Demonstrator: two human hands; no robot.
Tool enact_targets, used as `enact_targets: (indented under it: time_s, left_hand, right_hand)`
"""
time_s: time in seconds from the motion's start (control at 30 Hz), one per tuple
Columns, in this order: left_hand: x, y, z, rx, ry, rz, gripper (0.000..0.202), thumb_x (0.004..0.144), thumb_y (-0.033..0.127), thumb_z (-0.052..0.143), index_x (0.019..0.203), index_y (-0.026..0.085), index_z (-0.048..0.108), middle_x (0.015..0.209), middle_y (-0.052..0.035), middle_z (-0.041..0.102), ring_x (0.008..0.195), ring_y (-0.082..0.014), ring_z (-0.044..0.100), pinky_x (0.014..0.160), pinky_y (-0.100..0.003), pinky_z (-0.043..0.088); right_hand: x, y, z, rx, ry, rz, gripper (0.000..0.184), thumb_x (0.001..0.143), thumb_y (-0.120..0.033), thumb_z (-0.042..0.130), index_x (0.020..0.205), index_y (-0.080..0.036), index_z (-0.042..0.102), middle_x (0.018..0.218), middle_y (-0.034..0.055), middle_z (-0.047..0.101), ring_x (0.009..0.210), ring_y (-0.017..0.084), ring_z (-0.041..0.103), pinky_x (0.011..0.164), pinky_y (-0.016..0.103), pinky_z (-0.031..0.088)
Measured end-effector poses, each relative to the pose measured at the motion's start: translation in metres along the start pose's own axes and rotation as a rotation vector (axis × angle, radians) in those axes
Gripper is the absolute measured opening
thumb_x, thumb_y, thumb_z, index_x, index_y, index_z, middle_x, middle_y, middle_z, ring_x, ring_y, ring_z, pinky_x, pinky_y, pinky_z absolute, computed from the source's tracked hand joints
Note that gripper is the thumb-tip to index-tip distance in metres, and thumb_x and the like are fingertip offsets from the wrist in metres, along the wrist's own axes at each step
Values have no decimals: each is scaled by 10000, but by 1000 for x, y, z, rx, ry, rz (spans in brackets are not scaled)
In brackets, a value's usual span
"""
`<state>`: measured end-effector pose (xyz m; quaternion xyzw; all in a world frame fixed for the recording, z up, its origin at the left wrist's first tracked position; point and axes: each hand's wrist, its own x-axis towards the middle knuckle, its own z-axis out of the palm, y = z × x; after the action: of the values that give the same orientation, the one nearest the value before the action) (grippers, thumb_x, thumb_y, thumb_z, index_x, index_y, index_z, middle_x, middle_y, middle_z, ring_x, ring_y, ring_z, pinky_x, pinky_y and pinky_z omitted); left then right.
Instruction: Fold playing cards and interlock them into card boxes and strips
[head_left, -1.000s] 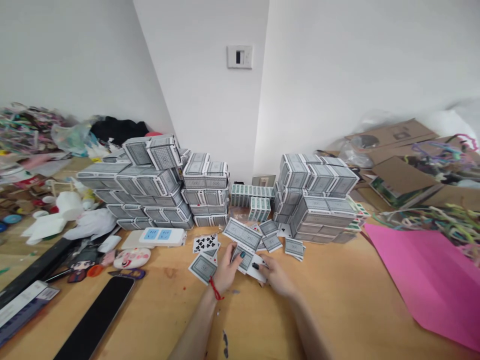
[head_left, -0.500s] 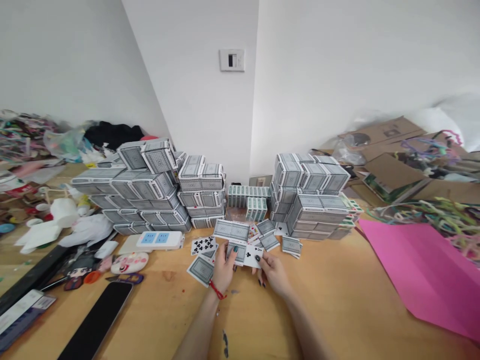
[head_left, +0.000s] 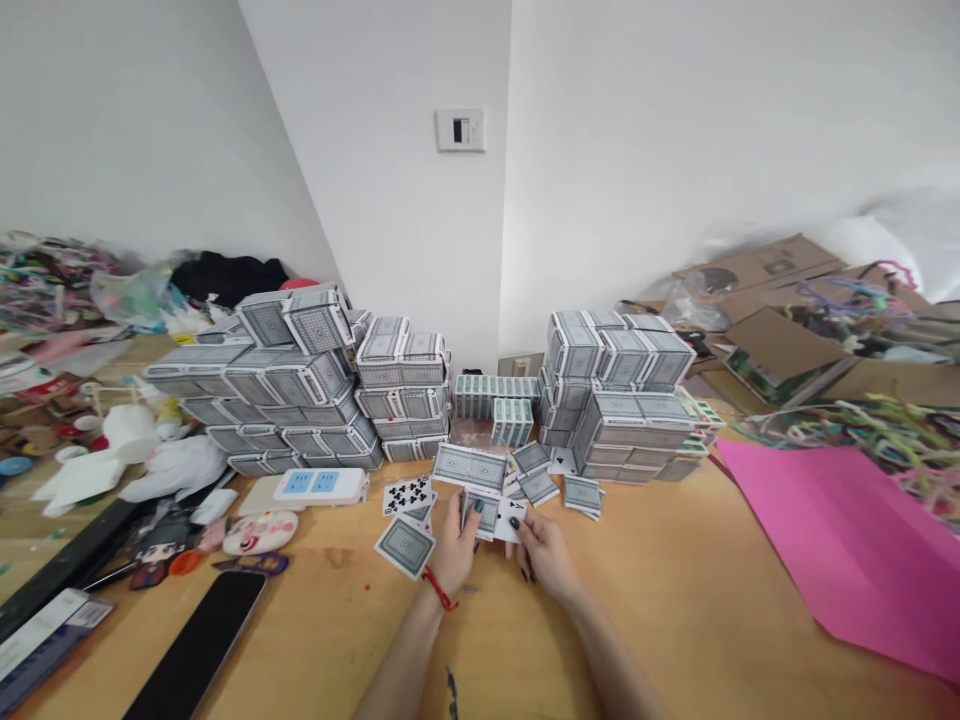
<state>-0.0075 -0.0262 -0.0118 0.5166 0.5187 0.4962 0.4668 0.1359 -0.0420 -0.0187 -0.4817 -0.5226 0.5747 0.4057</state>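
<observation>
My left hand is closed on playing cards with grey patterned backs, its thumb on top. Fingers of my right hand pinch a face-up ace at its right edge; the ace's left side meets the cards in the left hand. Just beyond them is a longer grey-backed card piece; whether it is attached to the held cards I cannot tell. Loose cards lie around: a face-up club card and a face-down card to the left, and a small pile to the right.
Stacked blocks of grey-backed cards stand on the left and right, with green-edged packs between. A power strip, a black phone and a pink sheet lie on the table. Cardboard boxes sit at the right.
The ace has slid left and is partly covered by the cards in my left hand. The longer card piece has tilted slightly and shifted right. My head view has moved a little.
</observation>
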Motion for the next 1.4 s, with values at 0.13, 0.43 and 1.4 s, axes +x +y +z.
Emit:
enact_targets:
  time_s: [0.13, 0.43, 1.4]
  left_hand:
    - [-1, -2, 1, 4, -20, -25, 316, 742, 286, 492, 1045, 198, 478, 1046, -74, 549, 976, -204, 488, 845, -315, 354]
    - [-2, -2, 1, 31, -25, -22, 342, 751, 278, 483, 1082, 198, 452, 1084, -78, 533, 1025, -202, 470, 886, -318, 327]
    - [-1, 5, -6, -145, -82, 9, 276, 695, 268, 556, 950, 162, 556, 930, -54, 610, 879, -196, 545, 788, -302, 407]
  right_hand:
    - [0, 0, 1, -35, -13, -3, 413, 773, -566, 344, 639, -184, 424, 436, -59, 471, 257, 49, 333, 283, 177, 235]
    - [0, 1, 4, -14, -22, 19, 365, 782, -530, 350, 661, -190, 408, 428, -71, 465, 247, 55, 329, 284, 180, 213]
    - [1, -2, -2, 39, 99, -41, 380, 743, -543, 423, 619, -184, 435, 359, -89, 394, 256, 46, 314, 290, 164, 219]
